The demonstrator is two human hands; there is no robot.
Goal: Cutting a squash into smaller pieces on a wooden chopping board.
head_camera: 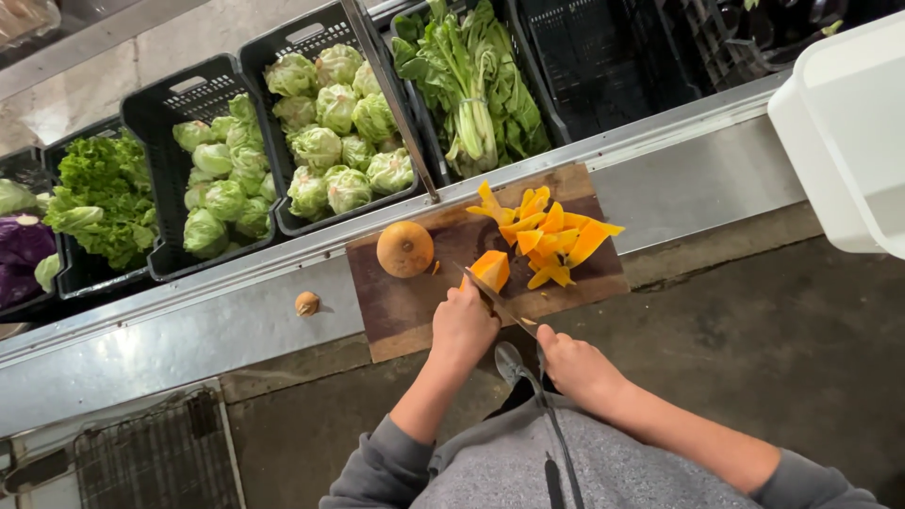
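Right hand point(577, 369) closed on the handle of a knife point(498, 302); blade runs up-left from that grip to an orange squash piece point(490, 270). Left hand point(462, 325) presses down on that piece, fingers closed over its near edge. Piece sits on a wooden cutting board point(405, 311) on the metal counter point(698, 179).

Done: a heap of peeled or cut orange slices point(551, 240) lies just beyond and right of the knife grip.

Left: the piece under the blade, and a rounded squash half point(405, 249), uncut, left of the left hand.

Crates of cabbages point(335, 132) well beyond.
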